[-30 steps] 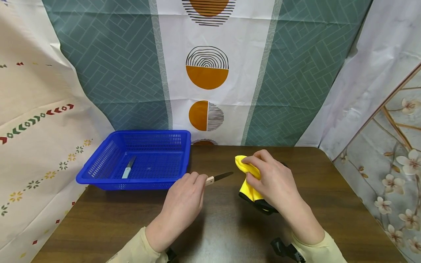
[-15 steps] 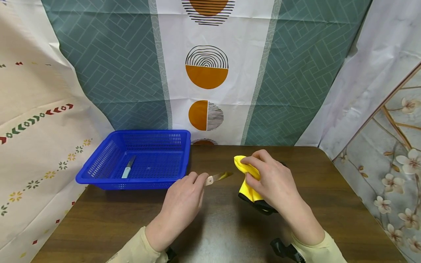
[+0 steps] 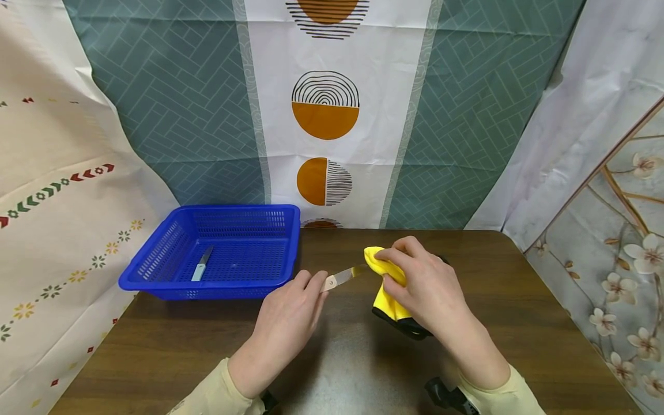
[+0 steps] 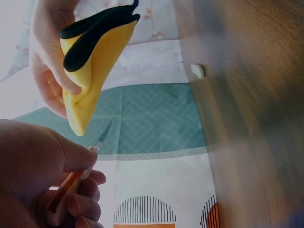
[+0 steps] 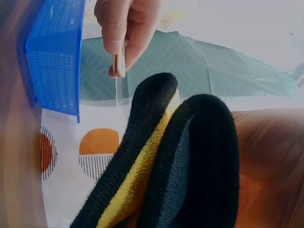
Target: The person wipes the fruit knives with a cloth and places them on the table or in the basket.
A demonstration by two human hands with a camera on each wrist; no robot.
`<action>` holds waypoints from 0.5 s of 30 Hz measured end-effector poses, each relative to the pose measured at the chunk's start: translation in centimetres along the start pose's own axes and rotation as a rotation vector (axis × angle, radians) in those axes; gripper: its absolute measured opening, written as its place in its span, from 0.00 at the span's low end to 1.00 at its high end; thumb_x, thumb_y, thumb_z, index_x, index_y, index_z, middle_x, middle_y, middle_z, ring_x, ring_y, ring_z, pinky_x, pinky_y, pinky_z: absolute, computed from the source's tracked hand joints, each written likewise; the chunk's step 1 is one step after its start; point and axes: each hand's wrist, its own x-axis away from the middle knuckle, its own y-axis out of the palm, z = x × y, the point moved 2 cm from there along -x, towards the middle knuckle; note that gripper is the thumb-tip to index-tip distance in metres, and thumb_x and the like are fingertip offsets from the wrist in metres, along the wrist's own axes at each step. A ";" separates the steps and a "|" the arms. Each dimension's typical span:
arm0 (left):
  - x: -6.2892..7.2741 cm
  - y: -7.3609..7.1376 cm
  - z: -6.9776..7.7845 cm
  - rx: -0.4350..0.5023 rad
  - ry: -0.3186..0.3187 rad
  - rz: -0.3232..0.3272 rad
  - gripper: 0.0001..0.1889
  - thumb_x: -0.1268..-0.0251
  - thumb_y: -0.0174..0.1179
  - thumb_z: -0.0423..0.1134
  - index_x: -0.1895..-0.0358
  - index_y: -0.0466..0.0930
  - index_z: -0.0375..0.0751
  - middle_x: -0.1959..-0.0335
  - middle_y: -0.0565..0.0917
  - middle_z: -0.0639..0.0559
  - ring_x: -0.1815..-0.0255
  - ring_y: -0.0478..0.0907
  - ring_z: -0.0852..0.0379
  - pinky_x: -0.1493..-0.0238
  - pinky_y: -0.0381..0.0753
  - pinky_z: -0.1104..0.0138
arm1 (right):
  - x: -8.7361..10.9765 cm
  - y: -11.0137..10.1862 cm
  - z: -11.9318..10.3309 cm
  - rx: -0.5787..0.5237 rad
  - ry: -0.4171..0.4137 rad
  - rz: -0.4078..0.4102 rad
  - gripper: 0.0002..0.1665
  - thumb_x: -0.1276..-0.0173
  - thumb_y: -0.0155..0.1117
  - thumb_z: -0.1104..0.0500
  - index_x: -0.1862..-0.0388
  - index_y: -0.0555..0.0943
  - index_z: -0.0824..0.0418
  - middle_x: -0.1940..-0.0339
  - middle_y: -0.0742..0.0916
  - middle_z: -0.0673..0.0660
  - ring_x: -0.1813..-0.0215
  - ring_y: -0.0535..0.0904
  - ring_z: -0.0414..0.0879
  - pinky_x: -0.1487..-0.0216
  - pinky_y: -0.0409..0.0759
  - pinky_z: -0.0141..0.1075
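My left hand (image 3: 285, 314) grips the pale handle of a small knife (image 3: 329, 283), its blade pointing right. In the head view the blade's tip end lies right at a yellow cloth (image 3: 386, 304) with black edging; whether they touch I cannot tell. My right hand (image 3: 433, 288) pinches this folded cloth between thumb and fingers above the table. The left wrist view has the knife blade (image 4: 102, 134) just below the cloth's tip (image 4: 78, 124). In the right wrist view the cloth's black edge (image 5: 204, 152) hides part of the view, with the knife handle (image 5: 118, 64) beyond.
A blue plastic basket (image 3: 207, 286) stands at the back left of the brown wooden table (image 3: 342, 374). Inside it lies another small knife (image 3: 199, 271) with a light handle. A small pale object (image 4: 198, 71) rests on the table beyond the right hand. Patterned fabric hangs behind.
My right hand has shifted slightly left with the cloth, closer to the knife. The blade has turned from dark to shiny and tilts up a little more; the left hand has barely moved.
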 end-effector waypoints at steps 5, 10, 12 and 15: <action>0.0 0.0 0.1 0.002 -0.007 -0.024 0.16 0.29 0.76 0.38 0.44 0.84 0.40 0.70 0.75 0.50 0.79 0.74 0.53 0.83 0.70 0.62 | 0.1 0.3 -0.5 -0.001 -0.067 0.019 0.23 0.37 0.78 0.65 0.42 0.92 0.51 0.47 0.84 0.52 0.62 0.83 0.50 0.64 0.80 0.46; 0.0 0.0 0.3 0.004 -0.003 -0.038 0.16 0.29 0.76 0.38 0.45 0.84 0.40 0.70 0.74 0.51 0.79 0.72 0.55 0.83 0.69 0.64 | 0.4 1.1 -1.3 -0.004 -0.163 0.034 0.23 0.39 0.80 0.65 0.45 0.91 0.51 0.49 0.84 0.52 0.64 0.82 0.48 0.64 0.79 0.44; 0.0 0.1 0.3 0.001 -0.001 -0.041 0.16 0.29 0.76 0.38 0.45 0.84 0.40 0.70 0.74 0.52 0.79 0.72 0.55 0.82 0.69 0.64 | 0.5 1.4 -1.6 -0.006 -0.194 0.034 0.23 0.40 0.81 0.65 0.46 0.91 0.50 0.49 0.83 0.51 0.65 0.81 0.47 0.65 0.79 0.43; 0.0 0.1 0.3 0.001 0.003 -0.046 0.15 0.28 0.76 0.39 0.45 0.84 0.40 0.70 0.75 0.51 0.79 0.72 0.55 0.82 0.69 0.64 | 0.5 1.8 -2.0 -0.006 -0.230 0.034 0.23 0.41 0.82 0.66 0.47 0.91 0.49 0.50 0.83 0.51 0.67 0.80 0.46 0.65 0.79 0.42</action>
